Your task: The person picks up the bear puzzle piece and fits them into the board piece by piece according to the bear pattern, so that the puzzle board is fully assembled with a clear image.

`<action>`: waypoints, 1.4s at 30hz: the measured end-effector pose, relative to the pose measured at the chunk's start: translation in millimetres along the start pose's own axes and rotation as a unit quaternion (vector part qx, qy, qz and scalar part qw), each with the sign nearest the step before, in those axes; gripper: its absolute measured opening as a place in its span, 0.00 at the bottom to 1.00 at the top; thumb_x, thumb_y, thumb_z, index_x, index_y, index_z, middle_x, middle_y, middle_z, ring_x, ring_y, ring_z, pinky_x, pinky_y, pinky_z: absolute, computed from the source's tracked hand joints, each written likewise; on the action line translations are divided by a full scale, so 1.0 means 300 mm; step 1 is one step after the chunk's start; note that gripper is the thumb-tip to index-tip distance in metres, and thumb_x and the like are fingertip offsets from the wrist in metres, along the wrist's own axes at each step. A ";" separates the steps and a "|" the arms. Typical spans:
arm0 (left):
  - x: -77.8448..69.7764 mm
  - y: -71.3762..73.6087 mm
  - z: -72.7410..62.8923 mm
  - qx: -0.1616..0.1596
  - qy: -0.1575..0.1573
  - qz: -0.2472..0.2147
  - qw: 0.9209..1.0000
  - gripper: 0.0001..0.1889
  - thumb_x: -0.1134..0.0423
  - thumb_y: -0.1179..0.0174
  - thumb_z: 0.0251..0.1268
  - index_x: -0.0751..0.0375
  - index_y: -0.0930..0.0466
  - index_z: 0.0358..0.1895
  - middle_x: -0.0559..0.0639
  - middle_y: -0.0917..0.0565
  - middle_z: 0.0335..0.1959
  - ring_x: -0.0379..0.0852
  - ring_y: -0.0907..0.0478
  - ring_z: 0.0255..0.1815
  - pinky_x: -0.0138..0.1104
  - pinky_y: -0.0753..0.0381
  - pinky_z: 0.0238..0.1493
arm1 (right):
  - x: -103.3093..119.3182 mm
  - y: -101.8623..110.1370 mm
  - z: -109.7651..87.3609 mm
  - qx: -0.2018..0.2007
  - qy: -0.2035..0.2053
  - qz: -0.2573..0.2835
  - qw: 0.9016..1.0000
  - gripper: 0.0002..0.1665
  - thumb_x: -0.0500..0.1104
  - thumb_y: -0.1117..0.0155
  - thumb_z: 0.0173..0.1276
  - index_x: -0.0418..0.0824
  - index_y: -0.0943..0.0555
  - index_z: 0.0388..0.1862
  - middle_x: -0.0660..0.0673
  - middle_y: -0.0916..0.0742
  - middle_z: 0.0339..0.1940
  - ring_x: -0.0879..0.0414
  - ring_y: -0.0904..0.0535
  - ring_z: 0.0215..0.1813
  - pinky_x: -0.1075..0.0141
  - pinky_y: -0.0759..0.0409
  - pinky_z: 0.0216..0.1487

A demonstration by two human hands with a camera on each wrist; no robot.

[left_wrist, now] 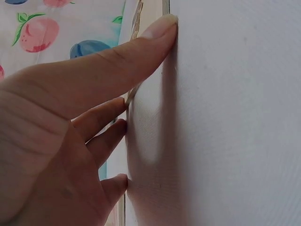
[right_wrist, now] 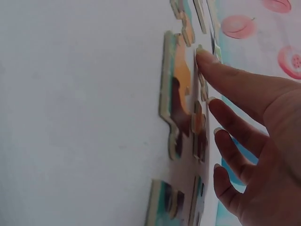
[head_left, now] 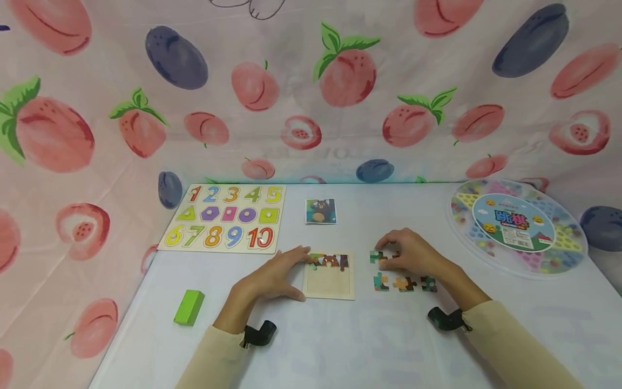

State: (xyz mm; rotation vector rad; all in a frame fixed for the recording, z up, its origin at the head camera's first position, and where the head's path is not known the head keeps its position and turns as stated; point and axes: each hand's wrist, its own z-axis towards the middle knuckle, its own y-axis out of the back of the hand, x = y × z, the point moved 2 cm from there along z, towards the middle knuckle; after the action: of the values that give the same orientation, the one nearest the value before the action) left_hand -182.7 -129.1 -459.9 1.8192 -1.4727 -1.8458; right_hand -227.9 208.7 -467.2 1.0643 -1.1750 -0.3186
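The left hand (head_left: 273, 277), fingers spread wide, touches a puzzle board (head_left: 329, 284); the right hand (head_left: 412, 253) pinches a puzzle piece (head_left: 376, 256) between its fingers.

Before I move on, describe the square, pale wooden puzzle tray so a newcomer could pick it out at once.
On the white table, look between the person's left hand and right hand. Beside the left hand lies a pale, square wooden tray. Unlike the small, fully printed bear card beyond it, this tray has colourful jigsaw pieces only along its far side, its nearer part bare.
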 end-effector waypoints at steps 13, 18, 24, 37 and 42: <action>0.006 -0.005 0.003 0.003 0.003 -0.001 1.000 0.40 0.64 0.19 0.46 0.49 0.23 0.67 0.47 0.36 0.82 0.51 0.48 0.86 0.54 0.59 0.88 | 0.000 -0.008 0.009 0.009 -0.034 0.005 0.999 0.10 0.45 0.22 0.60 0.49 0.11 0.41 0.49 0.09 0.46 0.48 0.17 0.55 0.51 0.21 0.59; 0.005 -0.006 0.003 0.003 0.005 0.006 1.000 0.40 0.64 0.19 0.45 0.48 0.24 0.68 0.46 0.36 0.81 0.50 0.48 0.86 0.53 0.60 0.88 | 0.010 -0.002 0.007 0.011 -0.028 -0.001 1.000 0.10 0.45 0.22 0.60 0.48 0.11 0.40 0.49 0.08 0.44 0.51 0.18 0.49 0.58 0.21 0.51; 0.006 -0.004 0.006 0.000 0.004 0.014 1.000 0.41 0.63 0.19 0.45 0.48 0.24 0.69 0.47 0.35 0.81 0.51 0.47 0.86 0.54 0.59 0.88 | 0.017 0.001 0.017 0.020 -0.038 -0.001 0.999 0.09 0.46 0.23 0.61 0.48 0.11 0.41 0.49 0.09 0.43 0.56 0.20 0.46 0.64 0.23 0.48; 0.004 0.000 0.002 -0.002 -0.005 0.011 1.000 0.41 0.62 0.18 0.45 0.50 0.25 0.68 0.48 0.34 0.80 0.51 0.47 0.86 0.55 0.59 0.88 | 0.076 0.033 0.031 0.007 0.000 0.039 0.999 0.06 0.41 0.23 0.61 0.46 0.12 0.37 0.49 0.10 0.40 0.62 0.18 0.36 0.71 0.16 0.40; 0.005 0.002 0.002 -0.001 -0.009 0.008 1.000 0.41 0.62 0.19 0.46 0.50 0.26 0.68 0.48 0.34 0.80 0.51 0.47 0.86 0.55 0.58 0.88 | 0.111 0.022 0.049 -0.007 0.014 0.054 0.998 0.06 0.40 0.22 0.60 0.46 0.11 0.36 0.48 0.10 0.41 0.63 0.17 0.39 0.73 0.14 0.42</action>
State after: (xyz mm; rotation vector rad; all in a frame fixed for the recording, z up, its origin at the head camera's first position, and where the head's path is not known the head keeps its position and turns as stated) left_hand -183.9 -130.0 -460.7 1.7893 -1.4864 -1.8591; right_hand -229.1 181.4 -442.3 0.9868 -1.1990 -0.2265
